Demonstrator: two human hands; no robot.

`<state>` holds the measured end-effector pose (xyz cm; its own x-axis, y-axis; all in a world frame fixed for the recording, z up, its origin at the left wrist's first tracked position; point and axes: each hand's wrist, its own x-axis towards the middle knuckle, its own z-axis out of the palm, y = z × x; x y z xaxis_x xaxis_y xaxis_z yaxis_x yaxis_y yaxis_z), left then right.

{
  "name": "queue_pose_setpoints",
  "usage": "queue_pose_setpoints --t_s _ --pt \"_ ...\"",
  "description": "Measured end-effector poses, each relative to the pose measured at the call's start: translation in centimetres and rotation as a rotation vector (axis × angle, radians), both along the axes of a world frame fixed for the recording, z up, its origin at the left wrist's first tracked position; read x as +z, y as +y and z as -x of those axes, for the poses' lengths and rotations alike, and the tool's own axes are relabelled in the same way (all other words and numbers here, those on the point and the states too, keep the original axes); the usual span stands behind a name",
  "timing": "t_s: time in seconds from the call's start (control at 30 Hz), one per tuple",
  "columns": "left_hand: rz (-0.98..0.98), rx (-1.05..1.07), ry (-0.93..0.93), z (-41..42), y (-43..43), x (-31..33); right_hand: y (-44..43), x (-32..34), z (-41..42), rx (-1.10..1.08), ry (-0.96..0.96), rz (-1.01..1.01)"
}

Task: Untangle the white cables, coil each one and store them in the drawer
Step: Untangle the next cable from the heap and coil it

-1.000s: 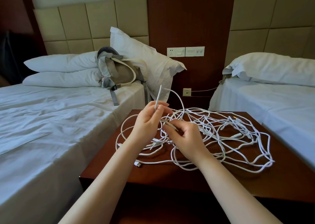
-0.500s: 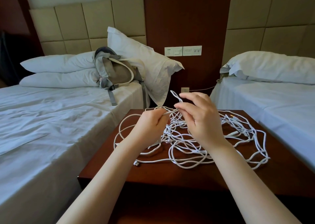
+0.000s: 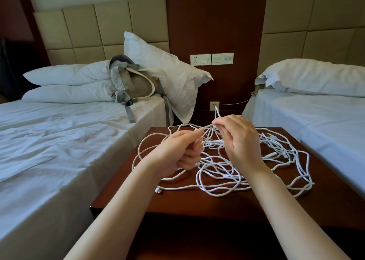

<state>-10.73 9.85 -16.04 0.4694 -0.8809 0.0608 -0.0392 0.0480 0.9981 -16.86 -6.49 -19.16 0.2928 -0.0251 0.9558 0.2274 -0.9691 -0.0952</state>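
Note:
A tangle of white cables point(image 3: 227, 172) lies spread over the dark wooden nightstand point(image 3: 325, 206). My left hand point(image 3: 177, 151) hovers above its left part, fingers curled, pinching a white strand between thumb and forefinger. My right hand point(image 3: 241, 139) is raised a little higher over the middle of the tangle and pinches the same strand near its free end, which sticks up past the fingertips. A short stretch of cable runs between the two hands. One connector point(image 3: 159, 191) lies at the tangle's front left. The drawer is not in view.
A bed with white sheets point(image 3: 59, 151) borders the nightstand on the left, carrying pillows and a grey backpack point(image 3: 136, 85). A second bed point(image 3: 316, 117) borders it on the right. Wall sockets point(image 3: 211, 59) sit on the wood panel behind.
My right hand rose from the tangle and pinched the strand near its end. My left hand tilted the cable end from upright to sideways. The tangle drew slightly inward.

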Motion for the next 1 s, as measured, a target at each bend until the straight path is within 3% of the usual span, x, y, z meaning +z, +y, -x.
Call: queue_pose_setpoints --t_s 0.17,0.3,0.4,0.53,0.63,0.8,1.0 --pt "0.005 -0.218 0.147 0.3 0.1 0.2 1.5 -0.9 -1.6 0.073 0.087 0.005" --pt "0.231 -0.238 0.267 0.0 0.2 0.7 3.7 -2.1 -2.7 -0.002 0.173 0.152" --pt "0.415 -0.126 0.293 -0.4 0.1 0.8 4.4 -3.2 -2.6 0.011 0.319 0.192" --pt "0.596 0.201 0.198 -0.6 -0.4 0.8 4.9 -3.6 -2.1 0.063 0.489 0.162" --pt "0.636 0.514 -0.045 -2.1 0.2 0.3 4.3 -3.3 -1.7 -0.004 0.668 0.072" --pt "0.336 0.998 -0.59 -5.1 1.5 -1.7 2.9 -3.8 -1.5 0.061 0.5 -0.13" --pt "0.026 0.929 -0.955 -4.5 0.3 -3.8 3.2 -2.6 -1.0 0.233 0.392 -0.469"
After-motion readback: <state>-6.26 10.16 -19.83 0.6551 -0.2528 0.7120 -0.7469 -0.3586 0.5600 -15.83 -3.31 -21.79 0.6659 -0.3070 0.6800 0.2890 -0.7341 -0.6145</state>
